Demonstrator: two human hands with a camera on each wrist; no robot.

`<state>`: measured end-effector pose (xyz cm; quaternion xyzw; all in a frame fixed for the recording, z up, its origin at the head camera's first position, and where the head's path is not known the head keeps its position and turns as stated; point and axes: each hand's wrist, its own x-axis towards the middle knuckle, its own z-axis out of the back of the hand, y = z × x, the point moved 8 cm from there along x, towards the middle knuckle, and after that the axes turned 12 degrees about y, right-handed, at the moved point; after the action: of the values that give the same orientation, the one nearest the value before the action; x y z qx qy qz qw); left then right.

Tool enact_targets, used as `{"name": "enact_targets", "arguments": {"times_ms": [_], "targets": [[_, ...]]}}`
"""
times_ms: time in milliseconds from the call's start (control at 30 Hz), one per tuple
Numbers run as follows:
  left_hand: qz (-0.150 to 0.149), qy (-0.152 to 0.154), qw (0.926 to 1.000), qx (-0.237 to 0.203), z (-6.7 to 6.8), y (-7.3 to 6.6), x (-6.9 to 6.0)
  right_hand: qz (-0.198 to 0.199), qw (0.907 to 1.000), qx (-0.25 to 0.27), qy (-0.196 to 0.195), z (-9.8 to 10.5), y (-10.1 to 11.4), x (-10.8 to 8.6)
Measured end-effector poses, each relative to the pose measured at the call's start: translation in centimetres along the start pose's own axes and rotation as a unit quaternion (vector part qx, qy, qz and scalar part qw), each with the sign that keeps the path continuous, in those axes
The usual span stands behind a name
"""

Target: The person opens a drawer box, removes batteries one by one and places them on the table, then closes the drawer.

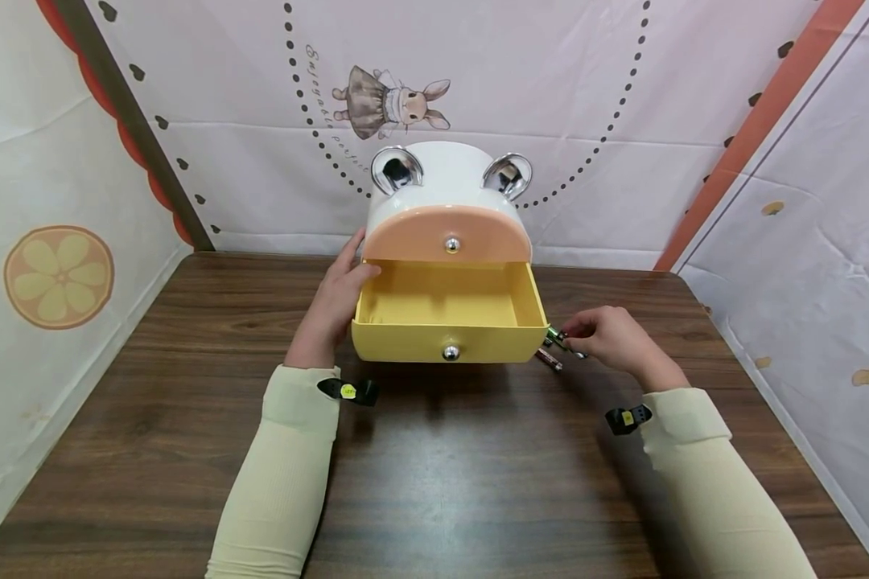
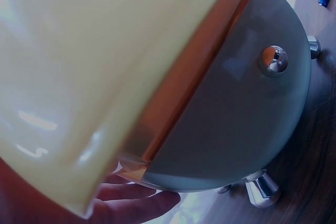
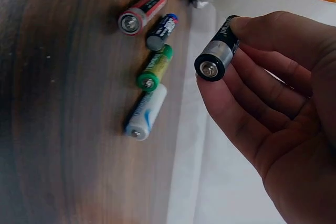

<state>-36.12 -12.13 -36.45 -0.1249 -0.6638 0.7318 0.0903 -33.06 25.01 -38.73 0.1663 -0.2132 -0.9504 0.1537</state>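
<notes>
Head view, cabinet: the round-topped cabinet (image 1: pixel 446 173) is stood on the wooden table (image 1: pixel 434 490), and two shiny silver ovals are fixed on its white top.
Yellow drawer: the yellow drawer (image 1: pixel 413 344) is pulled out from the cabinet's front; the orange drawer (image 1: pixel 405 237) above it is pushed in.
Left hand: the left hand (image 1: pixel 336 301) is placed on the cabinet's left side, thumb and forefinger spread apart, the thumb laid by the edge of the drawer opening.
Right hand: a black battery (image 3: pixel 220 48) with a silver band is pinched between thumb and fingertips of the right hand (image 1: pixel 615 342), to the right of the cabinet, near the drawer's front corner.
Loose batteries: to the cabinet's right, a red battery (image 3: pixel 143 13), a blue-and-black battery (image 3: pixel 163 32), a green battery (image 3: pixel 155 67) and a white battery (image 3: pixel 146 113) are laid in a loose row.
Cabinet's underside: a grey-green front (image 2: pixel 231 108) with a silver knob (image 2: pixel 273 61) and a silver foot (image 2: pixel 261 188) are shown by the left wrist camera.
Backdrop: behind the cabinet, a printed cloth (image 1: pixel 550 80) is hung, marked with a rabbit (image 1: pixel 380 104).
Sleeves: pale sleeves (image 1: pixel 271 474) are worn, seen in front of the cabinet.
</notes>
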Motion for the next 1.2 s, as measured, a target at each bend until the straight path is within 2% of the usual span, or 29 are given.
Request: {"name": "enact_targets", "arguments": {"times_ms": [233, 433, 900, 1200], "targets": [[-0.004, 0.001, 1.0000, 0.001, -0.1, 0.0, 0.0, 0.012, 0.9999, -0.003, 0.010, -0.8, -0.4, 0.1], [-0.002, 0.000, 1.0000, -0.001, -0.1, 0.0, 0.0, 0.005, 0.9997, -0.007, 0.024, -1.5, -0.9, 0.4], [-0.005, 0.002, 1.0000, -0.004, -0.1, 0.0, -0.1, -0.005, 0.9995, -0.021, 0.024, -2.4, -1.9, 0.9], [-0.003, 0.001, 1.0000, -0.003, -0.2, -0.1, -0.1, 0.006, 0.9991, -0.034, 0.025, -2.9, -2.0, 1.0]]}}
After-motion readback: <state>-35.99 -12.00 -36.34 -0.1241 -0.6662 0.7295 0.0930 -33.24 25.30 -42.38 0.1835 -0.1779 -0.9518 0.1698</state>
